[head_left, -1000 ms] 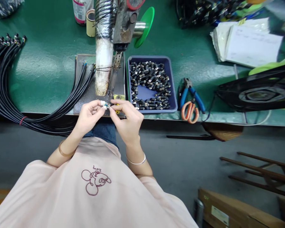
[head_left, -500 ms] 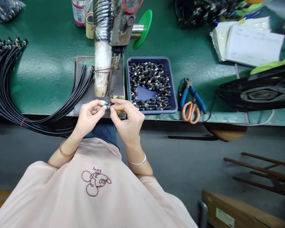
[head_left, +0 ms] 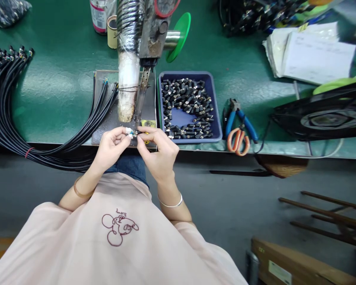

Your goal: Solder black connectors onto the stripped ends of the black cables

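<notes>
In the head view, your left hand [head_left: 111, 145] is pinching fine coloured wires [head_left: 132, 132] between a nearly closed thumb and forefinger, the other fingers curling inward; your right hand [head_left: 158, 152] is gripping a small dark connector [head_left: 139, 133] the same way. Both pieces are meeting just below the metal tip [head_left: 141, 99]. Your fingertips are hiding most of the connector, and the contact is looking too small to make out
</notes>
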`<action>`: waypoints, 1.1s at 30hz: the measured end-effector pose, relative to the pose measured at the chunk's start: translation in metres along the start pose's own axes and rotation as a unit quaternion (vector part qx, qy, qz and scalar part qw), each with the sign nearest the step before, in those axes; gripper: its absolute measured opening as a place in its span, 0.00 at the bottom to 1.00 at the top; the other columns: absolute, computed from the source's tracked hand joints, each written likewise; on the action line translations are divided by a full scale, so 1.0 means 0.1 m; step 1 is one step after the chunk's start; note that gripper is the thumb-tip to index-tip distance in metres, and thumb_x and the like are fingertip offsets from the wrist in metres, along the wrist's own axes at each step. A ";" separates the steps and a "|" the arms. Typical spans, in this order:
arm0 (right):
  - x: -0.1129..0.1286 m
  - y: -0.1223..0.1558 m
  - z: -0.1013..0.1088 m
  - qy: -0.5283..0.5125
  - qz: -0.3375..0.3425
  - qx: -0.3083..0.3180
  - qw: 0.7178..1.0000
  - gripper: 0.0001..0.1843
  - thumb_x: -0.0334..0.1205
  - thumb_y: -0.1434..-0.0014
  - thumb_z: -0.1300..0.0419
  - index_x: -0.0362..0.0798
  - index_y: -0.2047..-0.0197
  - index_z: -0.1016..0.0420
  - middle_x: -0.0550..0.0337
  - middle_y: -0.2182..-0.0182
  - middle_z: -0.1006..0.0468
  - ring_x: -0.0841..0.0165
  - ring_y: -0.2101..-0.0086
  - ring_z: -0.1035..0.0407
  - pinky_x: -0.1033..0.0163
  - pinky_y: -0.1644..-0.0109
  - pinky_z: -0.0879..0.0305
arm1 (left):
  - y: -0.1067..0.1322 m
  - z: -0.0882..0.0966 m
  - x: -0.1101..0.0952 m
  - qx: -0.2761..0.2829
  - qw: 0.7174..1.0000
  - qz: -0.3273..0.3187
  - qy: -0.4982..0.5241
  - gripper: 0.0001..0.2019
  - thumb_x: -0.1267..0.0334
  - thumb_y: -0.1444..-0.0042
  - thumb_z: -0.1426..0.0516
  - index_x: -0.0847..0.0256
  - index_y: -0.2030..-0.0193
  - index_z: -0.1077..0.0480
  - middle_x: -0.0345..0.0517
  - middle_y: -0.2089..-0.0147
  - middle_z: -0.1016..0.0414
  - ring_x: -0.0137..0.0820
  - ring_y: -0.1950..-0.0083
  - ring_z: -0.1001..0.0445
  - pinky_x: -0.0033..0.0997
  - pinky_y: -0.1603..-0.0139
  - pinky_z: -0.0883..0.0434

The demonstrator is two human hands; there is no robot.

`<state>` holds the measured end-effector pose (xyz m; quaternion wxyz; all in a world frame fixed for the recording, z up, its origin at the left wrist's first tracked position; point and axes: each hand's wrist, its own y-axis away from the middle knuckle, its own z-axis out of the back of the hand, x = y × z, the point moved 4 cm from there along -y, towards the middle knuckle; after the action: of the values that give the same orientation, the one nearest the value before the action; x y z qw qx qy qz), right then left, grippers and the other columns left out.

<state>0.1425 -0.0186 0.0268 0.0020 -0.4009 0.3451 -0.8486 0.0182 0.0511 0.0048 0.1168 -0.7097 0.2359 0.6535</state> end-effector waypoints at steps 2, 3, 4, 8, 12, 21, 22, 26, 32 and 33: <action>-0.01 0.00 -0.01 -0.008 -0.019 0.000 1.000 0.07 0.29 0.39 0.39 0.50 0.68 0.27 0.57 0.61 0.15 0.67 0.60 0.20 0.63 0.59 0.23 | 0.00 0.00 -0.01 0.001 1.000 -0.006 0.001 0.12 0.57 0.48 0.36 0.62 0.69 0.31 0.30 0.80 0.46 0.20 0.79 0.49 0.23 0.78 0.51; -0.02 -0.01 -0.01 -0.013 -0.030 -0.001 0.999 0.07 0.29 0.39 0.39 0.50 0.68 0.27 0.58 0.61 0.16 0.67 0.60 0.20 0.62 0.58 0.23 | -0.01 0.00 -0.01 0.001 1.000 -0.010 0.001 0.12 0.57 0.47 0.36 0.62 0.69 0.32 0.30 0.80 0.46 0.20 0.79 0.49 0.23 0.78 0.50; -0.03 -0.01 -0.01 -0.019 -0.038 -0.002 0.999 0.07 0.29 0.39 0.39 0.50 0.68 0.27 0.58 0.61 0.16 0.67 0.60 0.20 0.62 0.58 0.22 | -0.01 -0.01 -0.02 0.001 1.000 -0.014 0.000 0.11 0.57 0.47 0.37 0.62 0.69 0.32 0.30 0.80 0.46 0.20 0.79 0.49 0.23 0.78 0.50; -0.02 -0.03 -0.01 -0.039 -0.048 -0.019 0.998 0.08 0.29 0.40 0.38 0.49 0.69 0.27 0.58 0.61 0.16 0.67 0.59 0.20 0.60 0.55 0.22 | -0.01 -0.01 -0.06 0.003 1.000 -0.024 -0.004 0.10 0.58 0.46 0.37 0.62 0.69 0.32 0.30 0.80 0.45 0.20 0.79 0.49 0.23 0.78 0.50; 0.01 -0.03 0.00 -0.034 -0.030 -0.019 0.999 0.08 0.30 0.39 0.39 0.50 0.69 0.28 0.57 0.60 0.16 0.66 0.60 0.20 0.57 0.55 0.21 | 0.00 -0.01 -0.08 0.000 1.000 -0.013 -0.006 0.11 0.58 0.47 0.37 0.62 0.69 0.31 0.31 0.80 0.45 0.20 0.78 0.49 0.24 0.78 0.50; 0.03 0.02 -0.01 0.035 0.054 0.003 0.998 0.09 0.28 0.39 0.40 0.51 0.68 0.30 0.53 0.57 0.16 0.68 0.62 0.19 0.61 0.58 0.19 | 0.01 -0.01 -0.03 -0.001 1.000 0.004 0.008 0.13 0.56 0.49 0.35 0.62 0.68 0.30 0.29 0.80 0.47 0.20 0.79 0.50 0.24 0.78 0.51; 0.03 0.02 -0.01 0.038 0.058 0.004 0.998 0.09 0.28 0.39 0.40 0.51 0.68 0.30 0.53 0.57 0.16 0.68 0.62 0.19 0.62 0.58 0.19 | 0.01 -0.01 -0.03 0.000 1.000 0.004 0.009 0.12 0.56 0.48 0.35 0.62 0.68 0.30 0.29 0.80 0.46 0.20 0.79 0.49 0.24 0.78 0.51; 0.03 0.04 0.00 0.039 0.065 0.000 0.997 0.08 0.28 0.39 0.39 0.50 0.67 0.29 0.53 0.58 0.15 0.67 0.61 0.19 0.62 0.58 0.20 | 0.02 -0.02 -0.02 0.004 1.000 -0.001 0.012 0.11 0.58 0.48 0.35 0.63 0.68 0.30 0.29 0.80 0.46 0.19 0.79 0.49 0.22 0.79 0.50; -0.03 0.04 0.05 -0.045 -0.062 -0.022 0.997 0.06 0.30 0.39 0.38 0.49 0.67 0.26 0.58 0.63 0.15 0.68 0.62 0.19 0.65 0.61 0.20 | 0.10 0.01 -0.05 -0.040 0.998 -0.033 -0.035 0.09 0.62 0.49 0.34 0.64 0.67 0.27 0.37 0.77 0.29 0.20 0.77 0.35 0.20 0.75 0.36; -0.06 0.04 0.03 -0.079 -0.100 -0.003 0.992 0.06 0.31 0.39 0.38 0.49 0.68 0.26 0.59 0.64 0.15 0.69 0.65 0.19 0.66 0.63 0.20 | 0.12 0.02 -0.06 -0.038 0.998 -0.034 -0.029 0.10 0.60 0.48 0.34 0.64 0.67 0.27 0.39 0.76 0.26 0.21 0.78 0.34 0.20 0.76 0.35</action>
<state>0.1477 -0.0218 0.0214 -0.0564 -0.4995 0.3046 -0.8091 0.0109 0.0430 0.0119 0.1187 -0.7016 0.1837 0.6781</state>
